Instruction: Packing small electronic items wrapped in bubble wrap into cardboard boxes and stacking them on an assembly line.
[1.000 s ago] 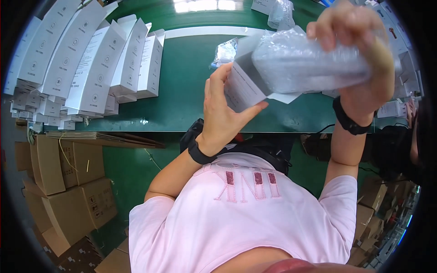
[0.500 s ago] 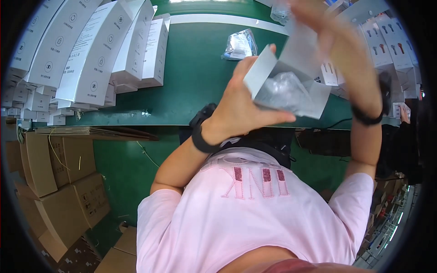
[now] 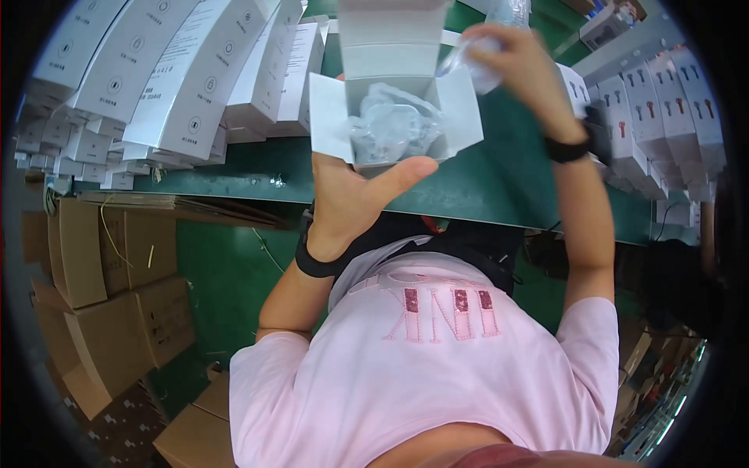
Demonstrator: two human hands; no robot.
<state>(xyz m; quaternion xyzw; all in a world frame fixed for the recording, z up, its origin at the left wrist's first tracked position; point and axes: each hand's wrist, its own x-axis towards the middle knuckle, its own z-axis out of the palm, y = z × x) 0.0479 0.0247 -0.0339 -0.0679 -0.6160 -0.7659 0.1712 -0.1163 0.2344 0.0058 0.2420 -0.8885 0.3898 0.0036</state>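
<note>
My left hand (image 3: pixel 349 199) grips a small white carton (image 3: pixel 331 117) from below, the thumb along its near edge. The carton's top flaps stand open, and inside lies something wrapped in clear plastic (image 3: pixel 392 131); the wrapped item cannot be made out. To the right of the carton, my right hand (image 3: pixel 519 62) is closed on a clear plastic bag (image 3: pixel 474 69) over the green table. Motion blurs that bag, so its contents are unclear.
White boxes (image 3: pixel 191 86) are stacked on the left of the table (image 3: pixel 437 191). More white boxes (image 3: pixel 651 117) stand in rows at the right. Another plastic bag (image 3: pixel 509 12) lies at the far side. Brown cardboard cartons (image 3: pixel 117 312) are piled on the floor at the left.
The carton has moved left and now faces me squarely, its flaps spread. My right hand came down from above the carton to its right side and now holds a plastic bag.
</note>
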